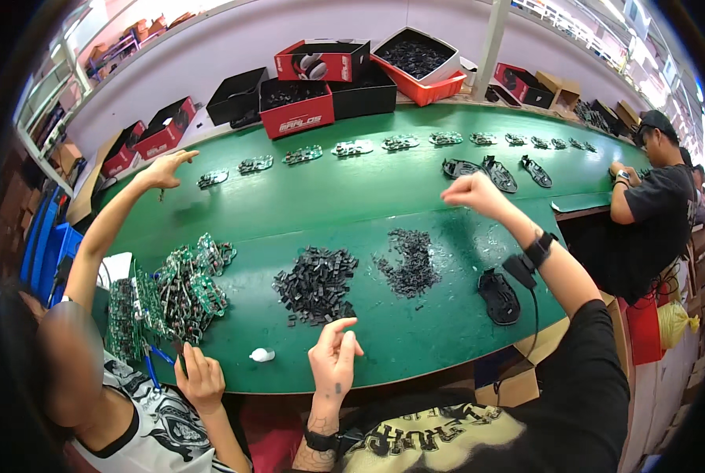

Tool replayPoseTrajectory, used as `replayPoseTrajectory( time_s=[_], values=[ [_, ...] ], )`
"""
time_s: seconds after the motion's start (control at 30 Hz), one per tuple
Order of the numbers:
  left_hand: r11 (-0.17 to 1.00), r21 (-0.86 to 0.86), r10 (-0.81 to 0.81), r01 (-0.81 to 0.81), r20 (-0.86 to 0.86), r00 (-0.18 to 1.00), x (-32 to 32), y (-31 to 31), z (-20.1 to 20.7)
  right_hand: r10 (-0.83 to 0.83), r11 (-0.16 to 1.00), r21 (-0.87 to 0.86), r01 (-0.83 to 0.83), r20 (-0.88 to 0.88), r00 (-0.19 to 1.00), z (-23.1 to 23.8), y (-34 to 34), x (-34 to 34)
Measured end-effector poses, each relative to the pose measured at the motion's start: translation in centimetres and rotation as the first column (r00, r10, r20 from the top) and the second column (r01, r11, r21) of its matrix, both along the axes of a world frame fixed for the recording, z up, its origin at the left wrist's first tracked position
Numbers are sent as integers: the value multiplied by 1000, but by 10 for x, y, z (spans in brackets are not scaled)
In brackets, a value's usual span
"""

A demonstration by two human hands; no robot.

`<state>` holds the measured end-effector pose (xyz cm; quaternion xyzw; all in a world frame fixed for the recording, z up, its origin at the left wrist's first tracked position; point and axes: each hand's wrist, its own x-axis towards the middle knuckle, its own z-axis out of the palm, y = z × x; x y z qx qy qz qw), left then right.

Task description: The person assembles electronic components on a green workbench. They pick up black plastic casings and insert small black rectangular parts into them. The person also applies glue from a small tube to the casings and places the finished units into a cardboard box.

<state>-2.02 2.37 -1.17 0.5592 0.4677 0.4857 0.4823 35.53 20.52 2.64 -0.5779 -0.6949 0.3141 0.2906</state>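
My left hand (334,359) is raised by the table's near edge, just below a pile of small black rectangular pieces (314,285). Its fingers are curled toward the thumb; whatever they pinch is too small to make out. My right hand (474,195) reaches forward over the table with the fingers closed, and their contents are hidden. Just beyond it lie black contoured plastic shells (500,175). A second heap of smaller black bits (411,262) sits between my hands. Near my right forearm, another black shell (498,297) rests on the green tabletop (368,370).
A row of circuit boards (352,147) runs across the far side. At left, a co-worker's hand (167,169) reaches over; the other hand (200,380) is beside piled boards (191,288). Boxes of black parts (295,110) line the wall. Another person (667,189) works at right. A small white bottle (262,355) lies nearby.
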Motion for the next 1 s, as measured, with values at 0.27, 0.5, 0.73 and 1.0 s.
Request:
replayPoseTrajectory(
  time_s=[0.27,0.5,0.73,1.0],
  values=[
    [737,352,-367,577,-508,779,151,-17,19,176,940,244,-240,255,951,-2,-13,-88],
    [830,294,-185,475,-658,730,200,1,-11,331,798,275,-537,544,771,-6,9,-111],
    [797,333,-170,505,-678,715,221,12,-25,349,721,294,-628,629,695,-8,0,-107],
    [840,305,-119,449,-704,700,191,5,-21,367,800,163,-577,628,686,0,3,-129]
  ],
)
